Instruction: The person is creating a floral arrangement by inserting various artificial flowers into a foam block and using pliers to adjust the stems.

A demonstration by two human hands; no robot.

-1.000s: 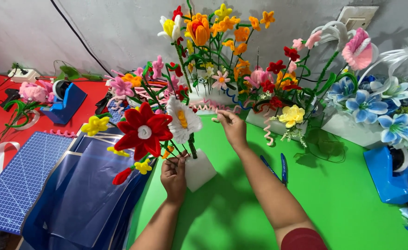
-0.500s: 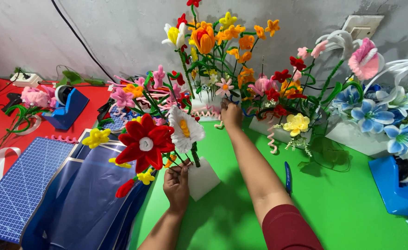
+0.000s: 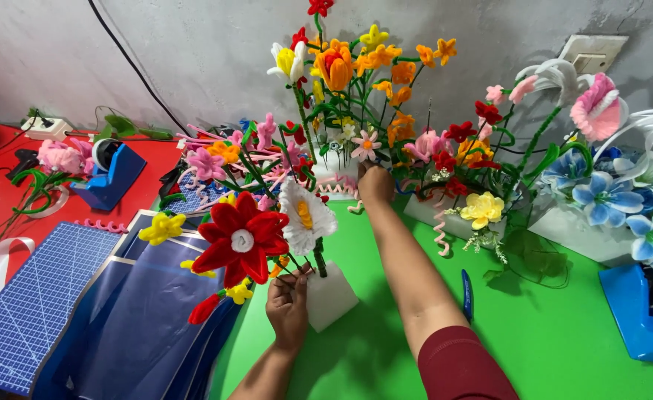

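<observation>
Our left hand (image 3: 288,305) pinches the stems of the fuzzy pipe-cleaner bunch (image 3: 256,237) over the green desk (image 3: 564,333), beside a white block (image 3: 330,296). Our right hand (image 3: 375,184) reaches into the tall arrangement (image 3: 349,81); can't tell its grip. We reckon these are light, bendy and easily crushed, so hold stems low.

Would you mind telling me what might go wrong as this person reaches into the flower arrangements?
1. The right hand reaches deep among the tall stems; its forearm could brush and bend them or tip the back arrangement.
2. The left hand holds the front bouquet by its stems beside a white block; the heavy blooms may lean and topple.
</observation>
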